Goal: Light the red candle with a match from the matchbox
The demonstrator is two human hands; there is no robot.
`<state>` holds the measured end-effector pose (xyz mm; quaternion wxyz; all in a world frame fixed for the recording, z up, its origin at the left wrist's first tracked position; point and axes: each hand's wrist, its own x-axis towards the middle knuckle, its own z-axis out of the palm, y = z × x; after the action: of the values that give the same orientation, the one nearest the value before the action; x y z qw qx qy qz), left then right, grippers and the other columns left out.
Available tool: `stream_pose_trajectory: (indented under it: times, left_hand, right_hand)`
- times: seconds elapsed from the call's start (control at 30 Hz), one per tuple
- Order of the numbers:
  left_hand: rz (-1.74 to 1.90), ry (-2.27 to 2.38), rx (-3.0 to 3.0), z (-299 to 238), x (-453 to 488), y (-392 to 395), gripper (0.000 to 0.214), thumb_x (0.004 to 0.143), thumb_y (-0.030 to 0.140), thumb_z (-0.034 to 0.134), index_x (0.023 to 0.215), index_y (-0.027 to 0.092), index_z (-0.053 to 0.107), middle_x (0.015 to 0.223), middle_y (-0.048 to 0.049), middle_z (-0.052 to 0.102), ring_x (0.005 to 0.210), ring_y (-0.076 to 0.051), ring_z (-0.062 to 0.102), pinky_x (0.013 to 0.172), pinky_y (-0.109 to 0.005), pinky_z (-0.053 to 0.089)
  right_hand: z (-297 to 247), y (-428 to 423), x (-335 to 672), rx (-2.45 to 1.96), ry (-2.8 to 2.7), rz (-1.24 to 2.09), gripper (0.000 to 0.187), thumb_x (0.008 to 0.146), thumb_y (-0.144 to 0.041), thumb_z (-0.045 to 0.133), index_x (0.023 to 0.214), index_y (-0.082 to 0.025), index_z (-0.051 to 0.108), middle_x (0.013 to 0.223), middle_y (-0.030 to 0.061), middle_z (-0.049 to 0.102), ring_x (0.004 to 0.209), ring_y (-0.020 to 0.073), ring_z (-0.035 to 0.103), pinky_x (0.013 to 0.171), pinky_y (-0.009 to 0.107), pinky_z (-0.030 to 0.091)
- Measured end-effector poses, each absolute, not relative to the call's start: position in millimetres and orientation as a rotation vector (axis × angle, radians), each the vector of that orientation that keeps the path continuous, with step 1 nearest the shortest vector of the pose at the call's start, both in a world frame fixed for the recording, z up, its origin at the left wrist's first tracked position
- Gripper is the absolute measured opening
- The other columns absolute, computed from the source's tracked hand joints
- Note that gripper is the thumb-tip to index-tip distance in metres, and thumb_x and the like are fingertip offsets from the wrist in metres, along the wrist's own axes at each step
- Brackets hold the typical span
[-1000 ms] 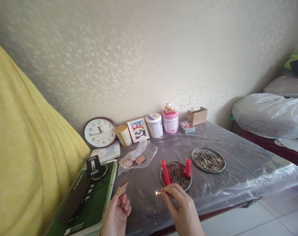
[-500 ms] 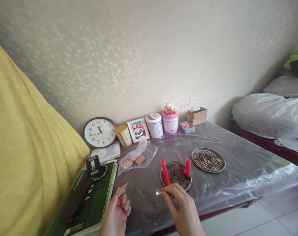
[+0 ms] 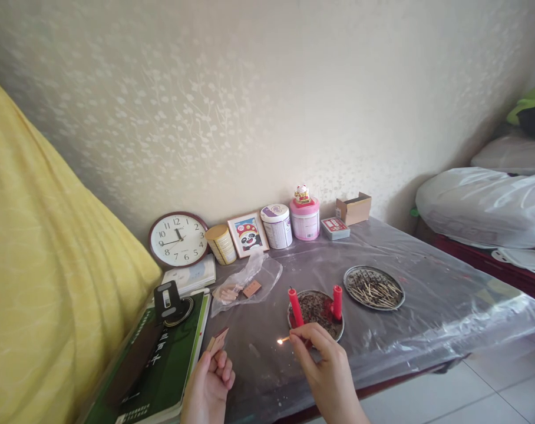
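My right hand [image 3: 327, 374] pinches a lit match [image 3: 283, 340], its small flame pointing left, just in front of a metal plate [image 3: 337, 331] that holds two red candles: a leaning one [image 3: 295, 307] and an upright one [image 3: 337, 302]. The match tip sits slightly below and left of the leaning candle. My left hand [image 3: 209, 386] is closed around a small matchbox [image 3: 218, 340] near the table's front edge, beside a green book [image 3: 155, 365].
A second metal plate [image 3: 351, 287] with several matches lies to the right. A clear plastic bag [image 3: 250, 275] with matchboxes lies behind. A clock [image 3: 177, 239], tins, a framed picture [image 3: 247, 233] and boxes line the wall. Plastic sheeting covers the table [image 3: 426, 294]. A yellow cloth [image 3: 42, 282] hangs at left.
My right hand has lifted the lit match slightly up and toward the leaning candle. The left hand has stayed nearly still.
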<state>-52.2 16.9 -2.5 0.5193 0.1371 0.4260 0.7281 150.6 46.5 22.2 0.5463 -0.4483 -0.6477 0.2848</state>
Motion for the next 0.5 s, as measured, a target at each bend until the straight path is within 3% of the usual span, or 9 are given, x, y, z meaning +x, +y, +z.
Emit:
stream_pose_trajectory:
  times: [0.5]
  left_hand:
    - [1.731, 1.042, 0.341, -3.3, -55.2, 18.8, 0.038, 0.063, 0.044, 0.075, 0.088, 0.016, 0.072, 0.058, 0.0026, 0.046, 0.049, -0.009, 0.038, 0.042, -0.021, 0.033]
  right_hand:
    - [51.6, 59.2, 152.2, -0.990, -1.107, 1.067, 0.032, 0.074, -0.049, 0.068, 0.079, -0.017, 0.071, 0.069, 0.0060, 0.069, 0.062, 0.0185, 0.062, 0.056, 0.027, 0.051]
